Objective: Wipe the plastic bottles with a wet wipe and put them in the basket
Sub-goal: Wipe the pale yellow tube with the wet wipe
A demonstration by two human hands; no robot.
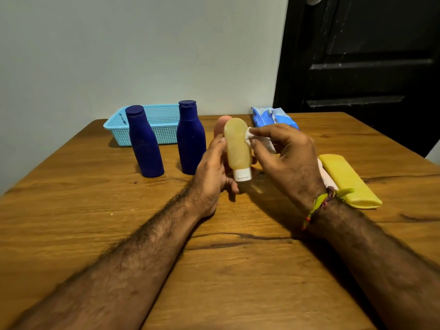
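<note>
At the frame's centre, a yellow tube bottle [237, 146] is held cap-down above the table [238, 270] by the left hand [212, 172], fingers curled round it from behind. A white wet wipe [252, 136] is pinched against its upper side by the right hand [285, 160], wrist raised. Both forearms are extended from the lower corners. Two blue bottles [145, 144] are stood before the basket [162, 125], upper left.

Behind the amber bottle [237, 146], a peach-coloured bottle [221, 126] shows only its rounded top; the rest is hidden. The wet wipe [262, 139], right of the amber bottle, is mostly covered by the right hand [285, 158]. The left hand [213, 172] has its fingers behind that bottle. Further right, a pale object [326, 173] is nearly hidden. The blue basket [164, 125], to the left, is partly blocked.
</note>
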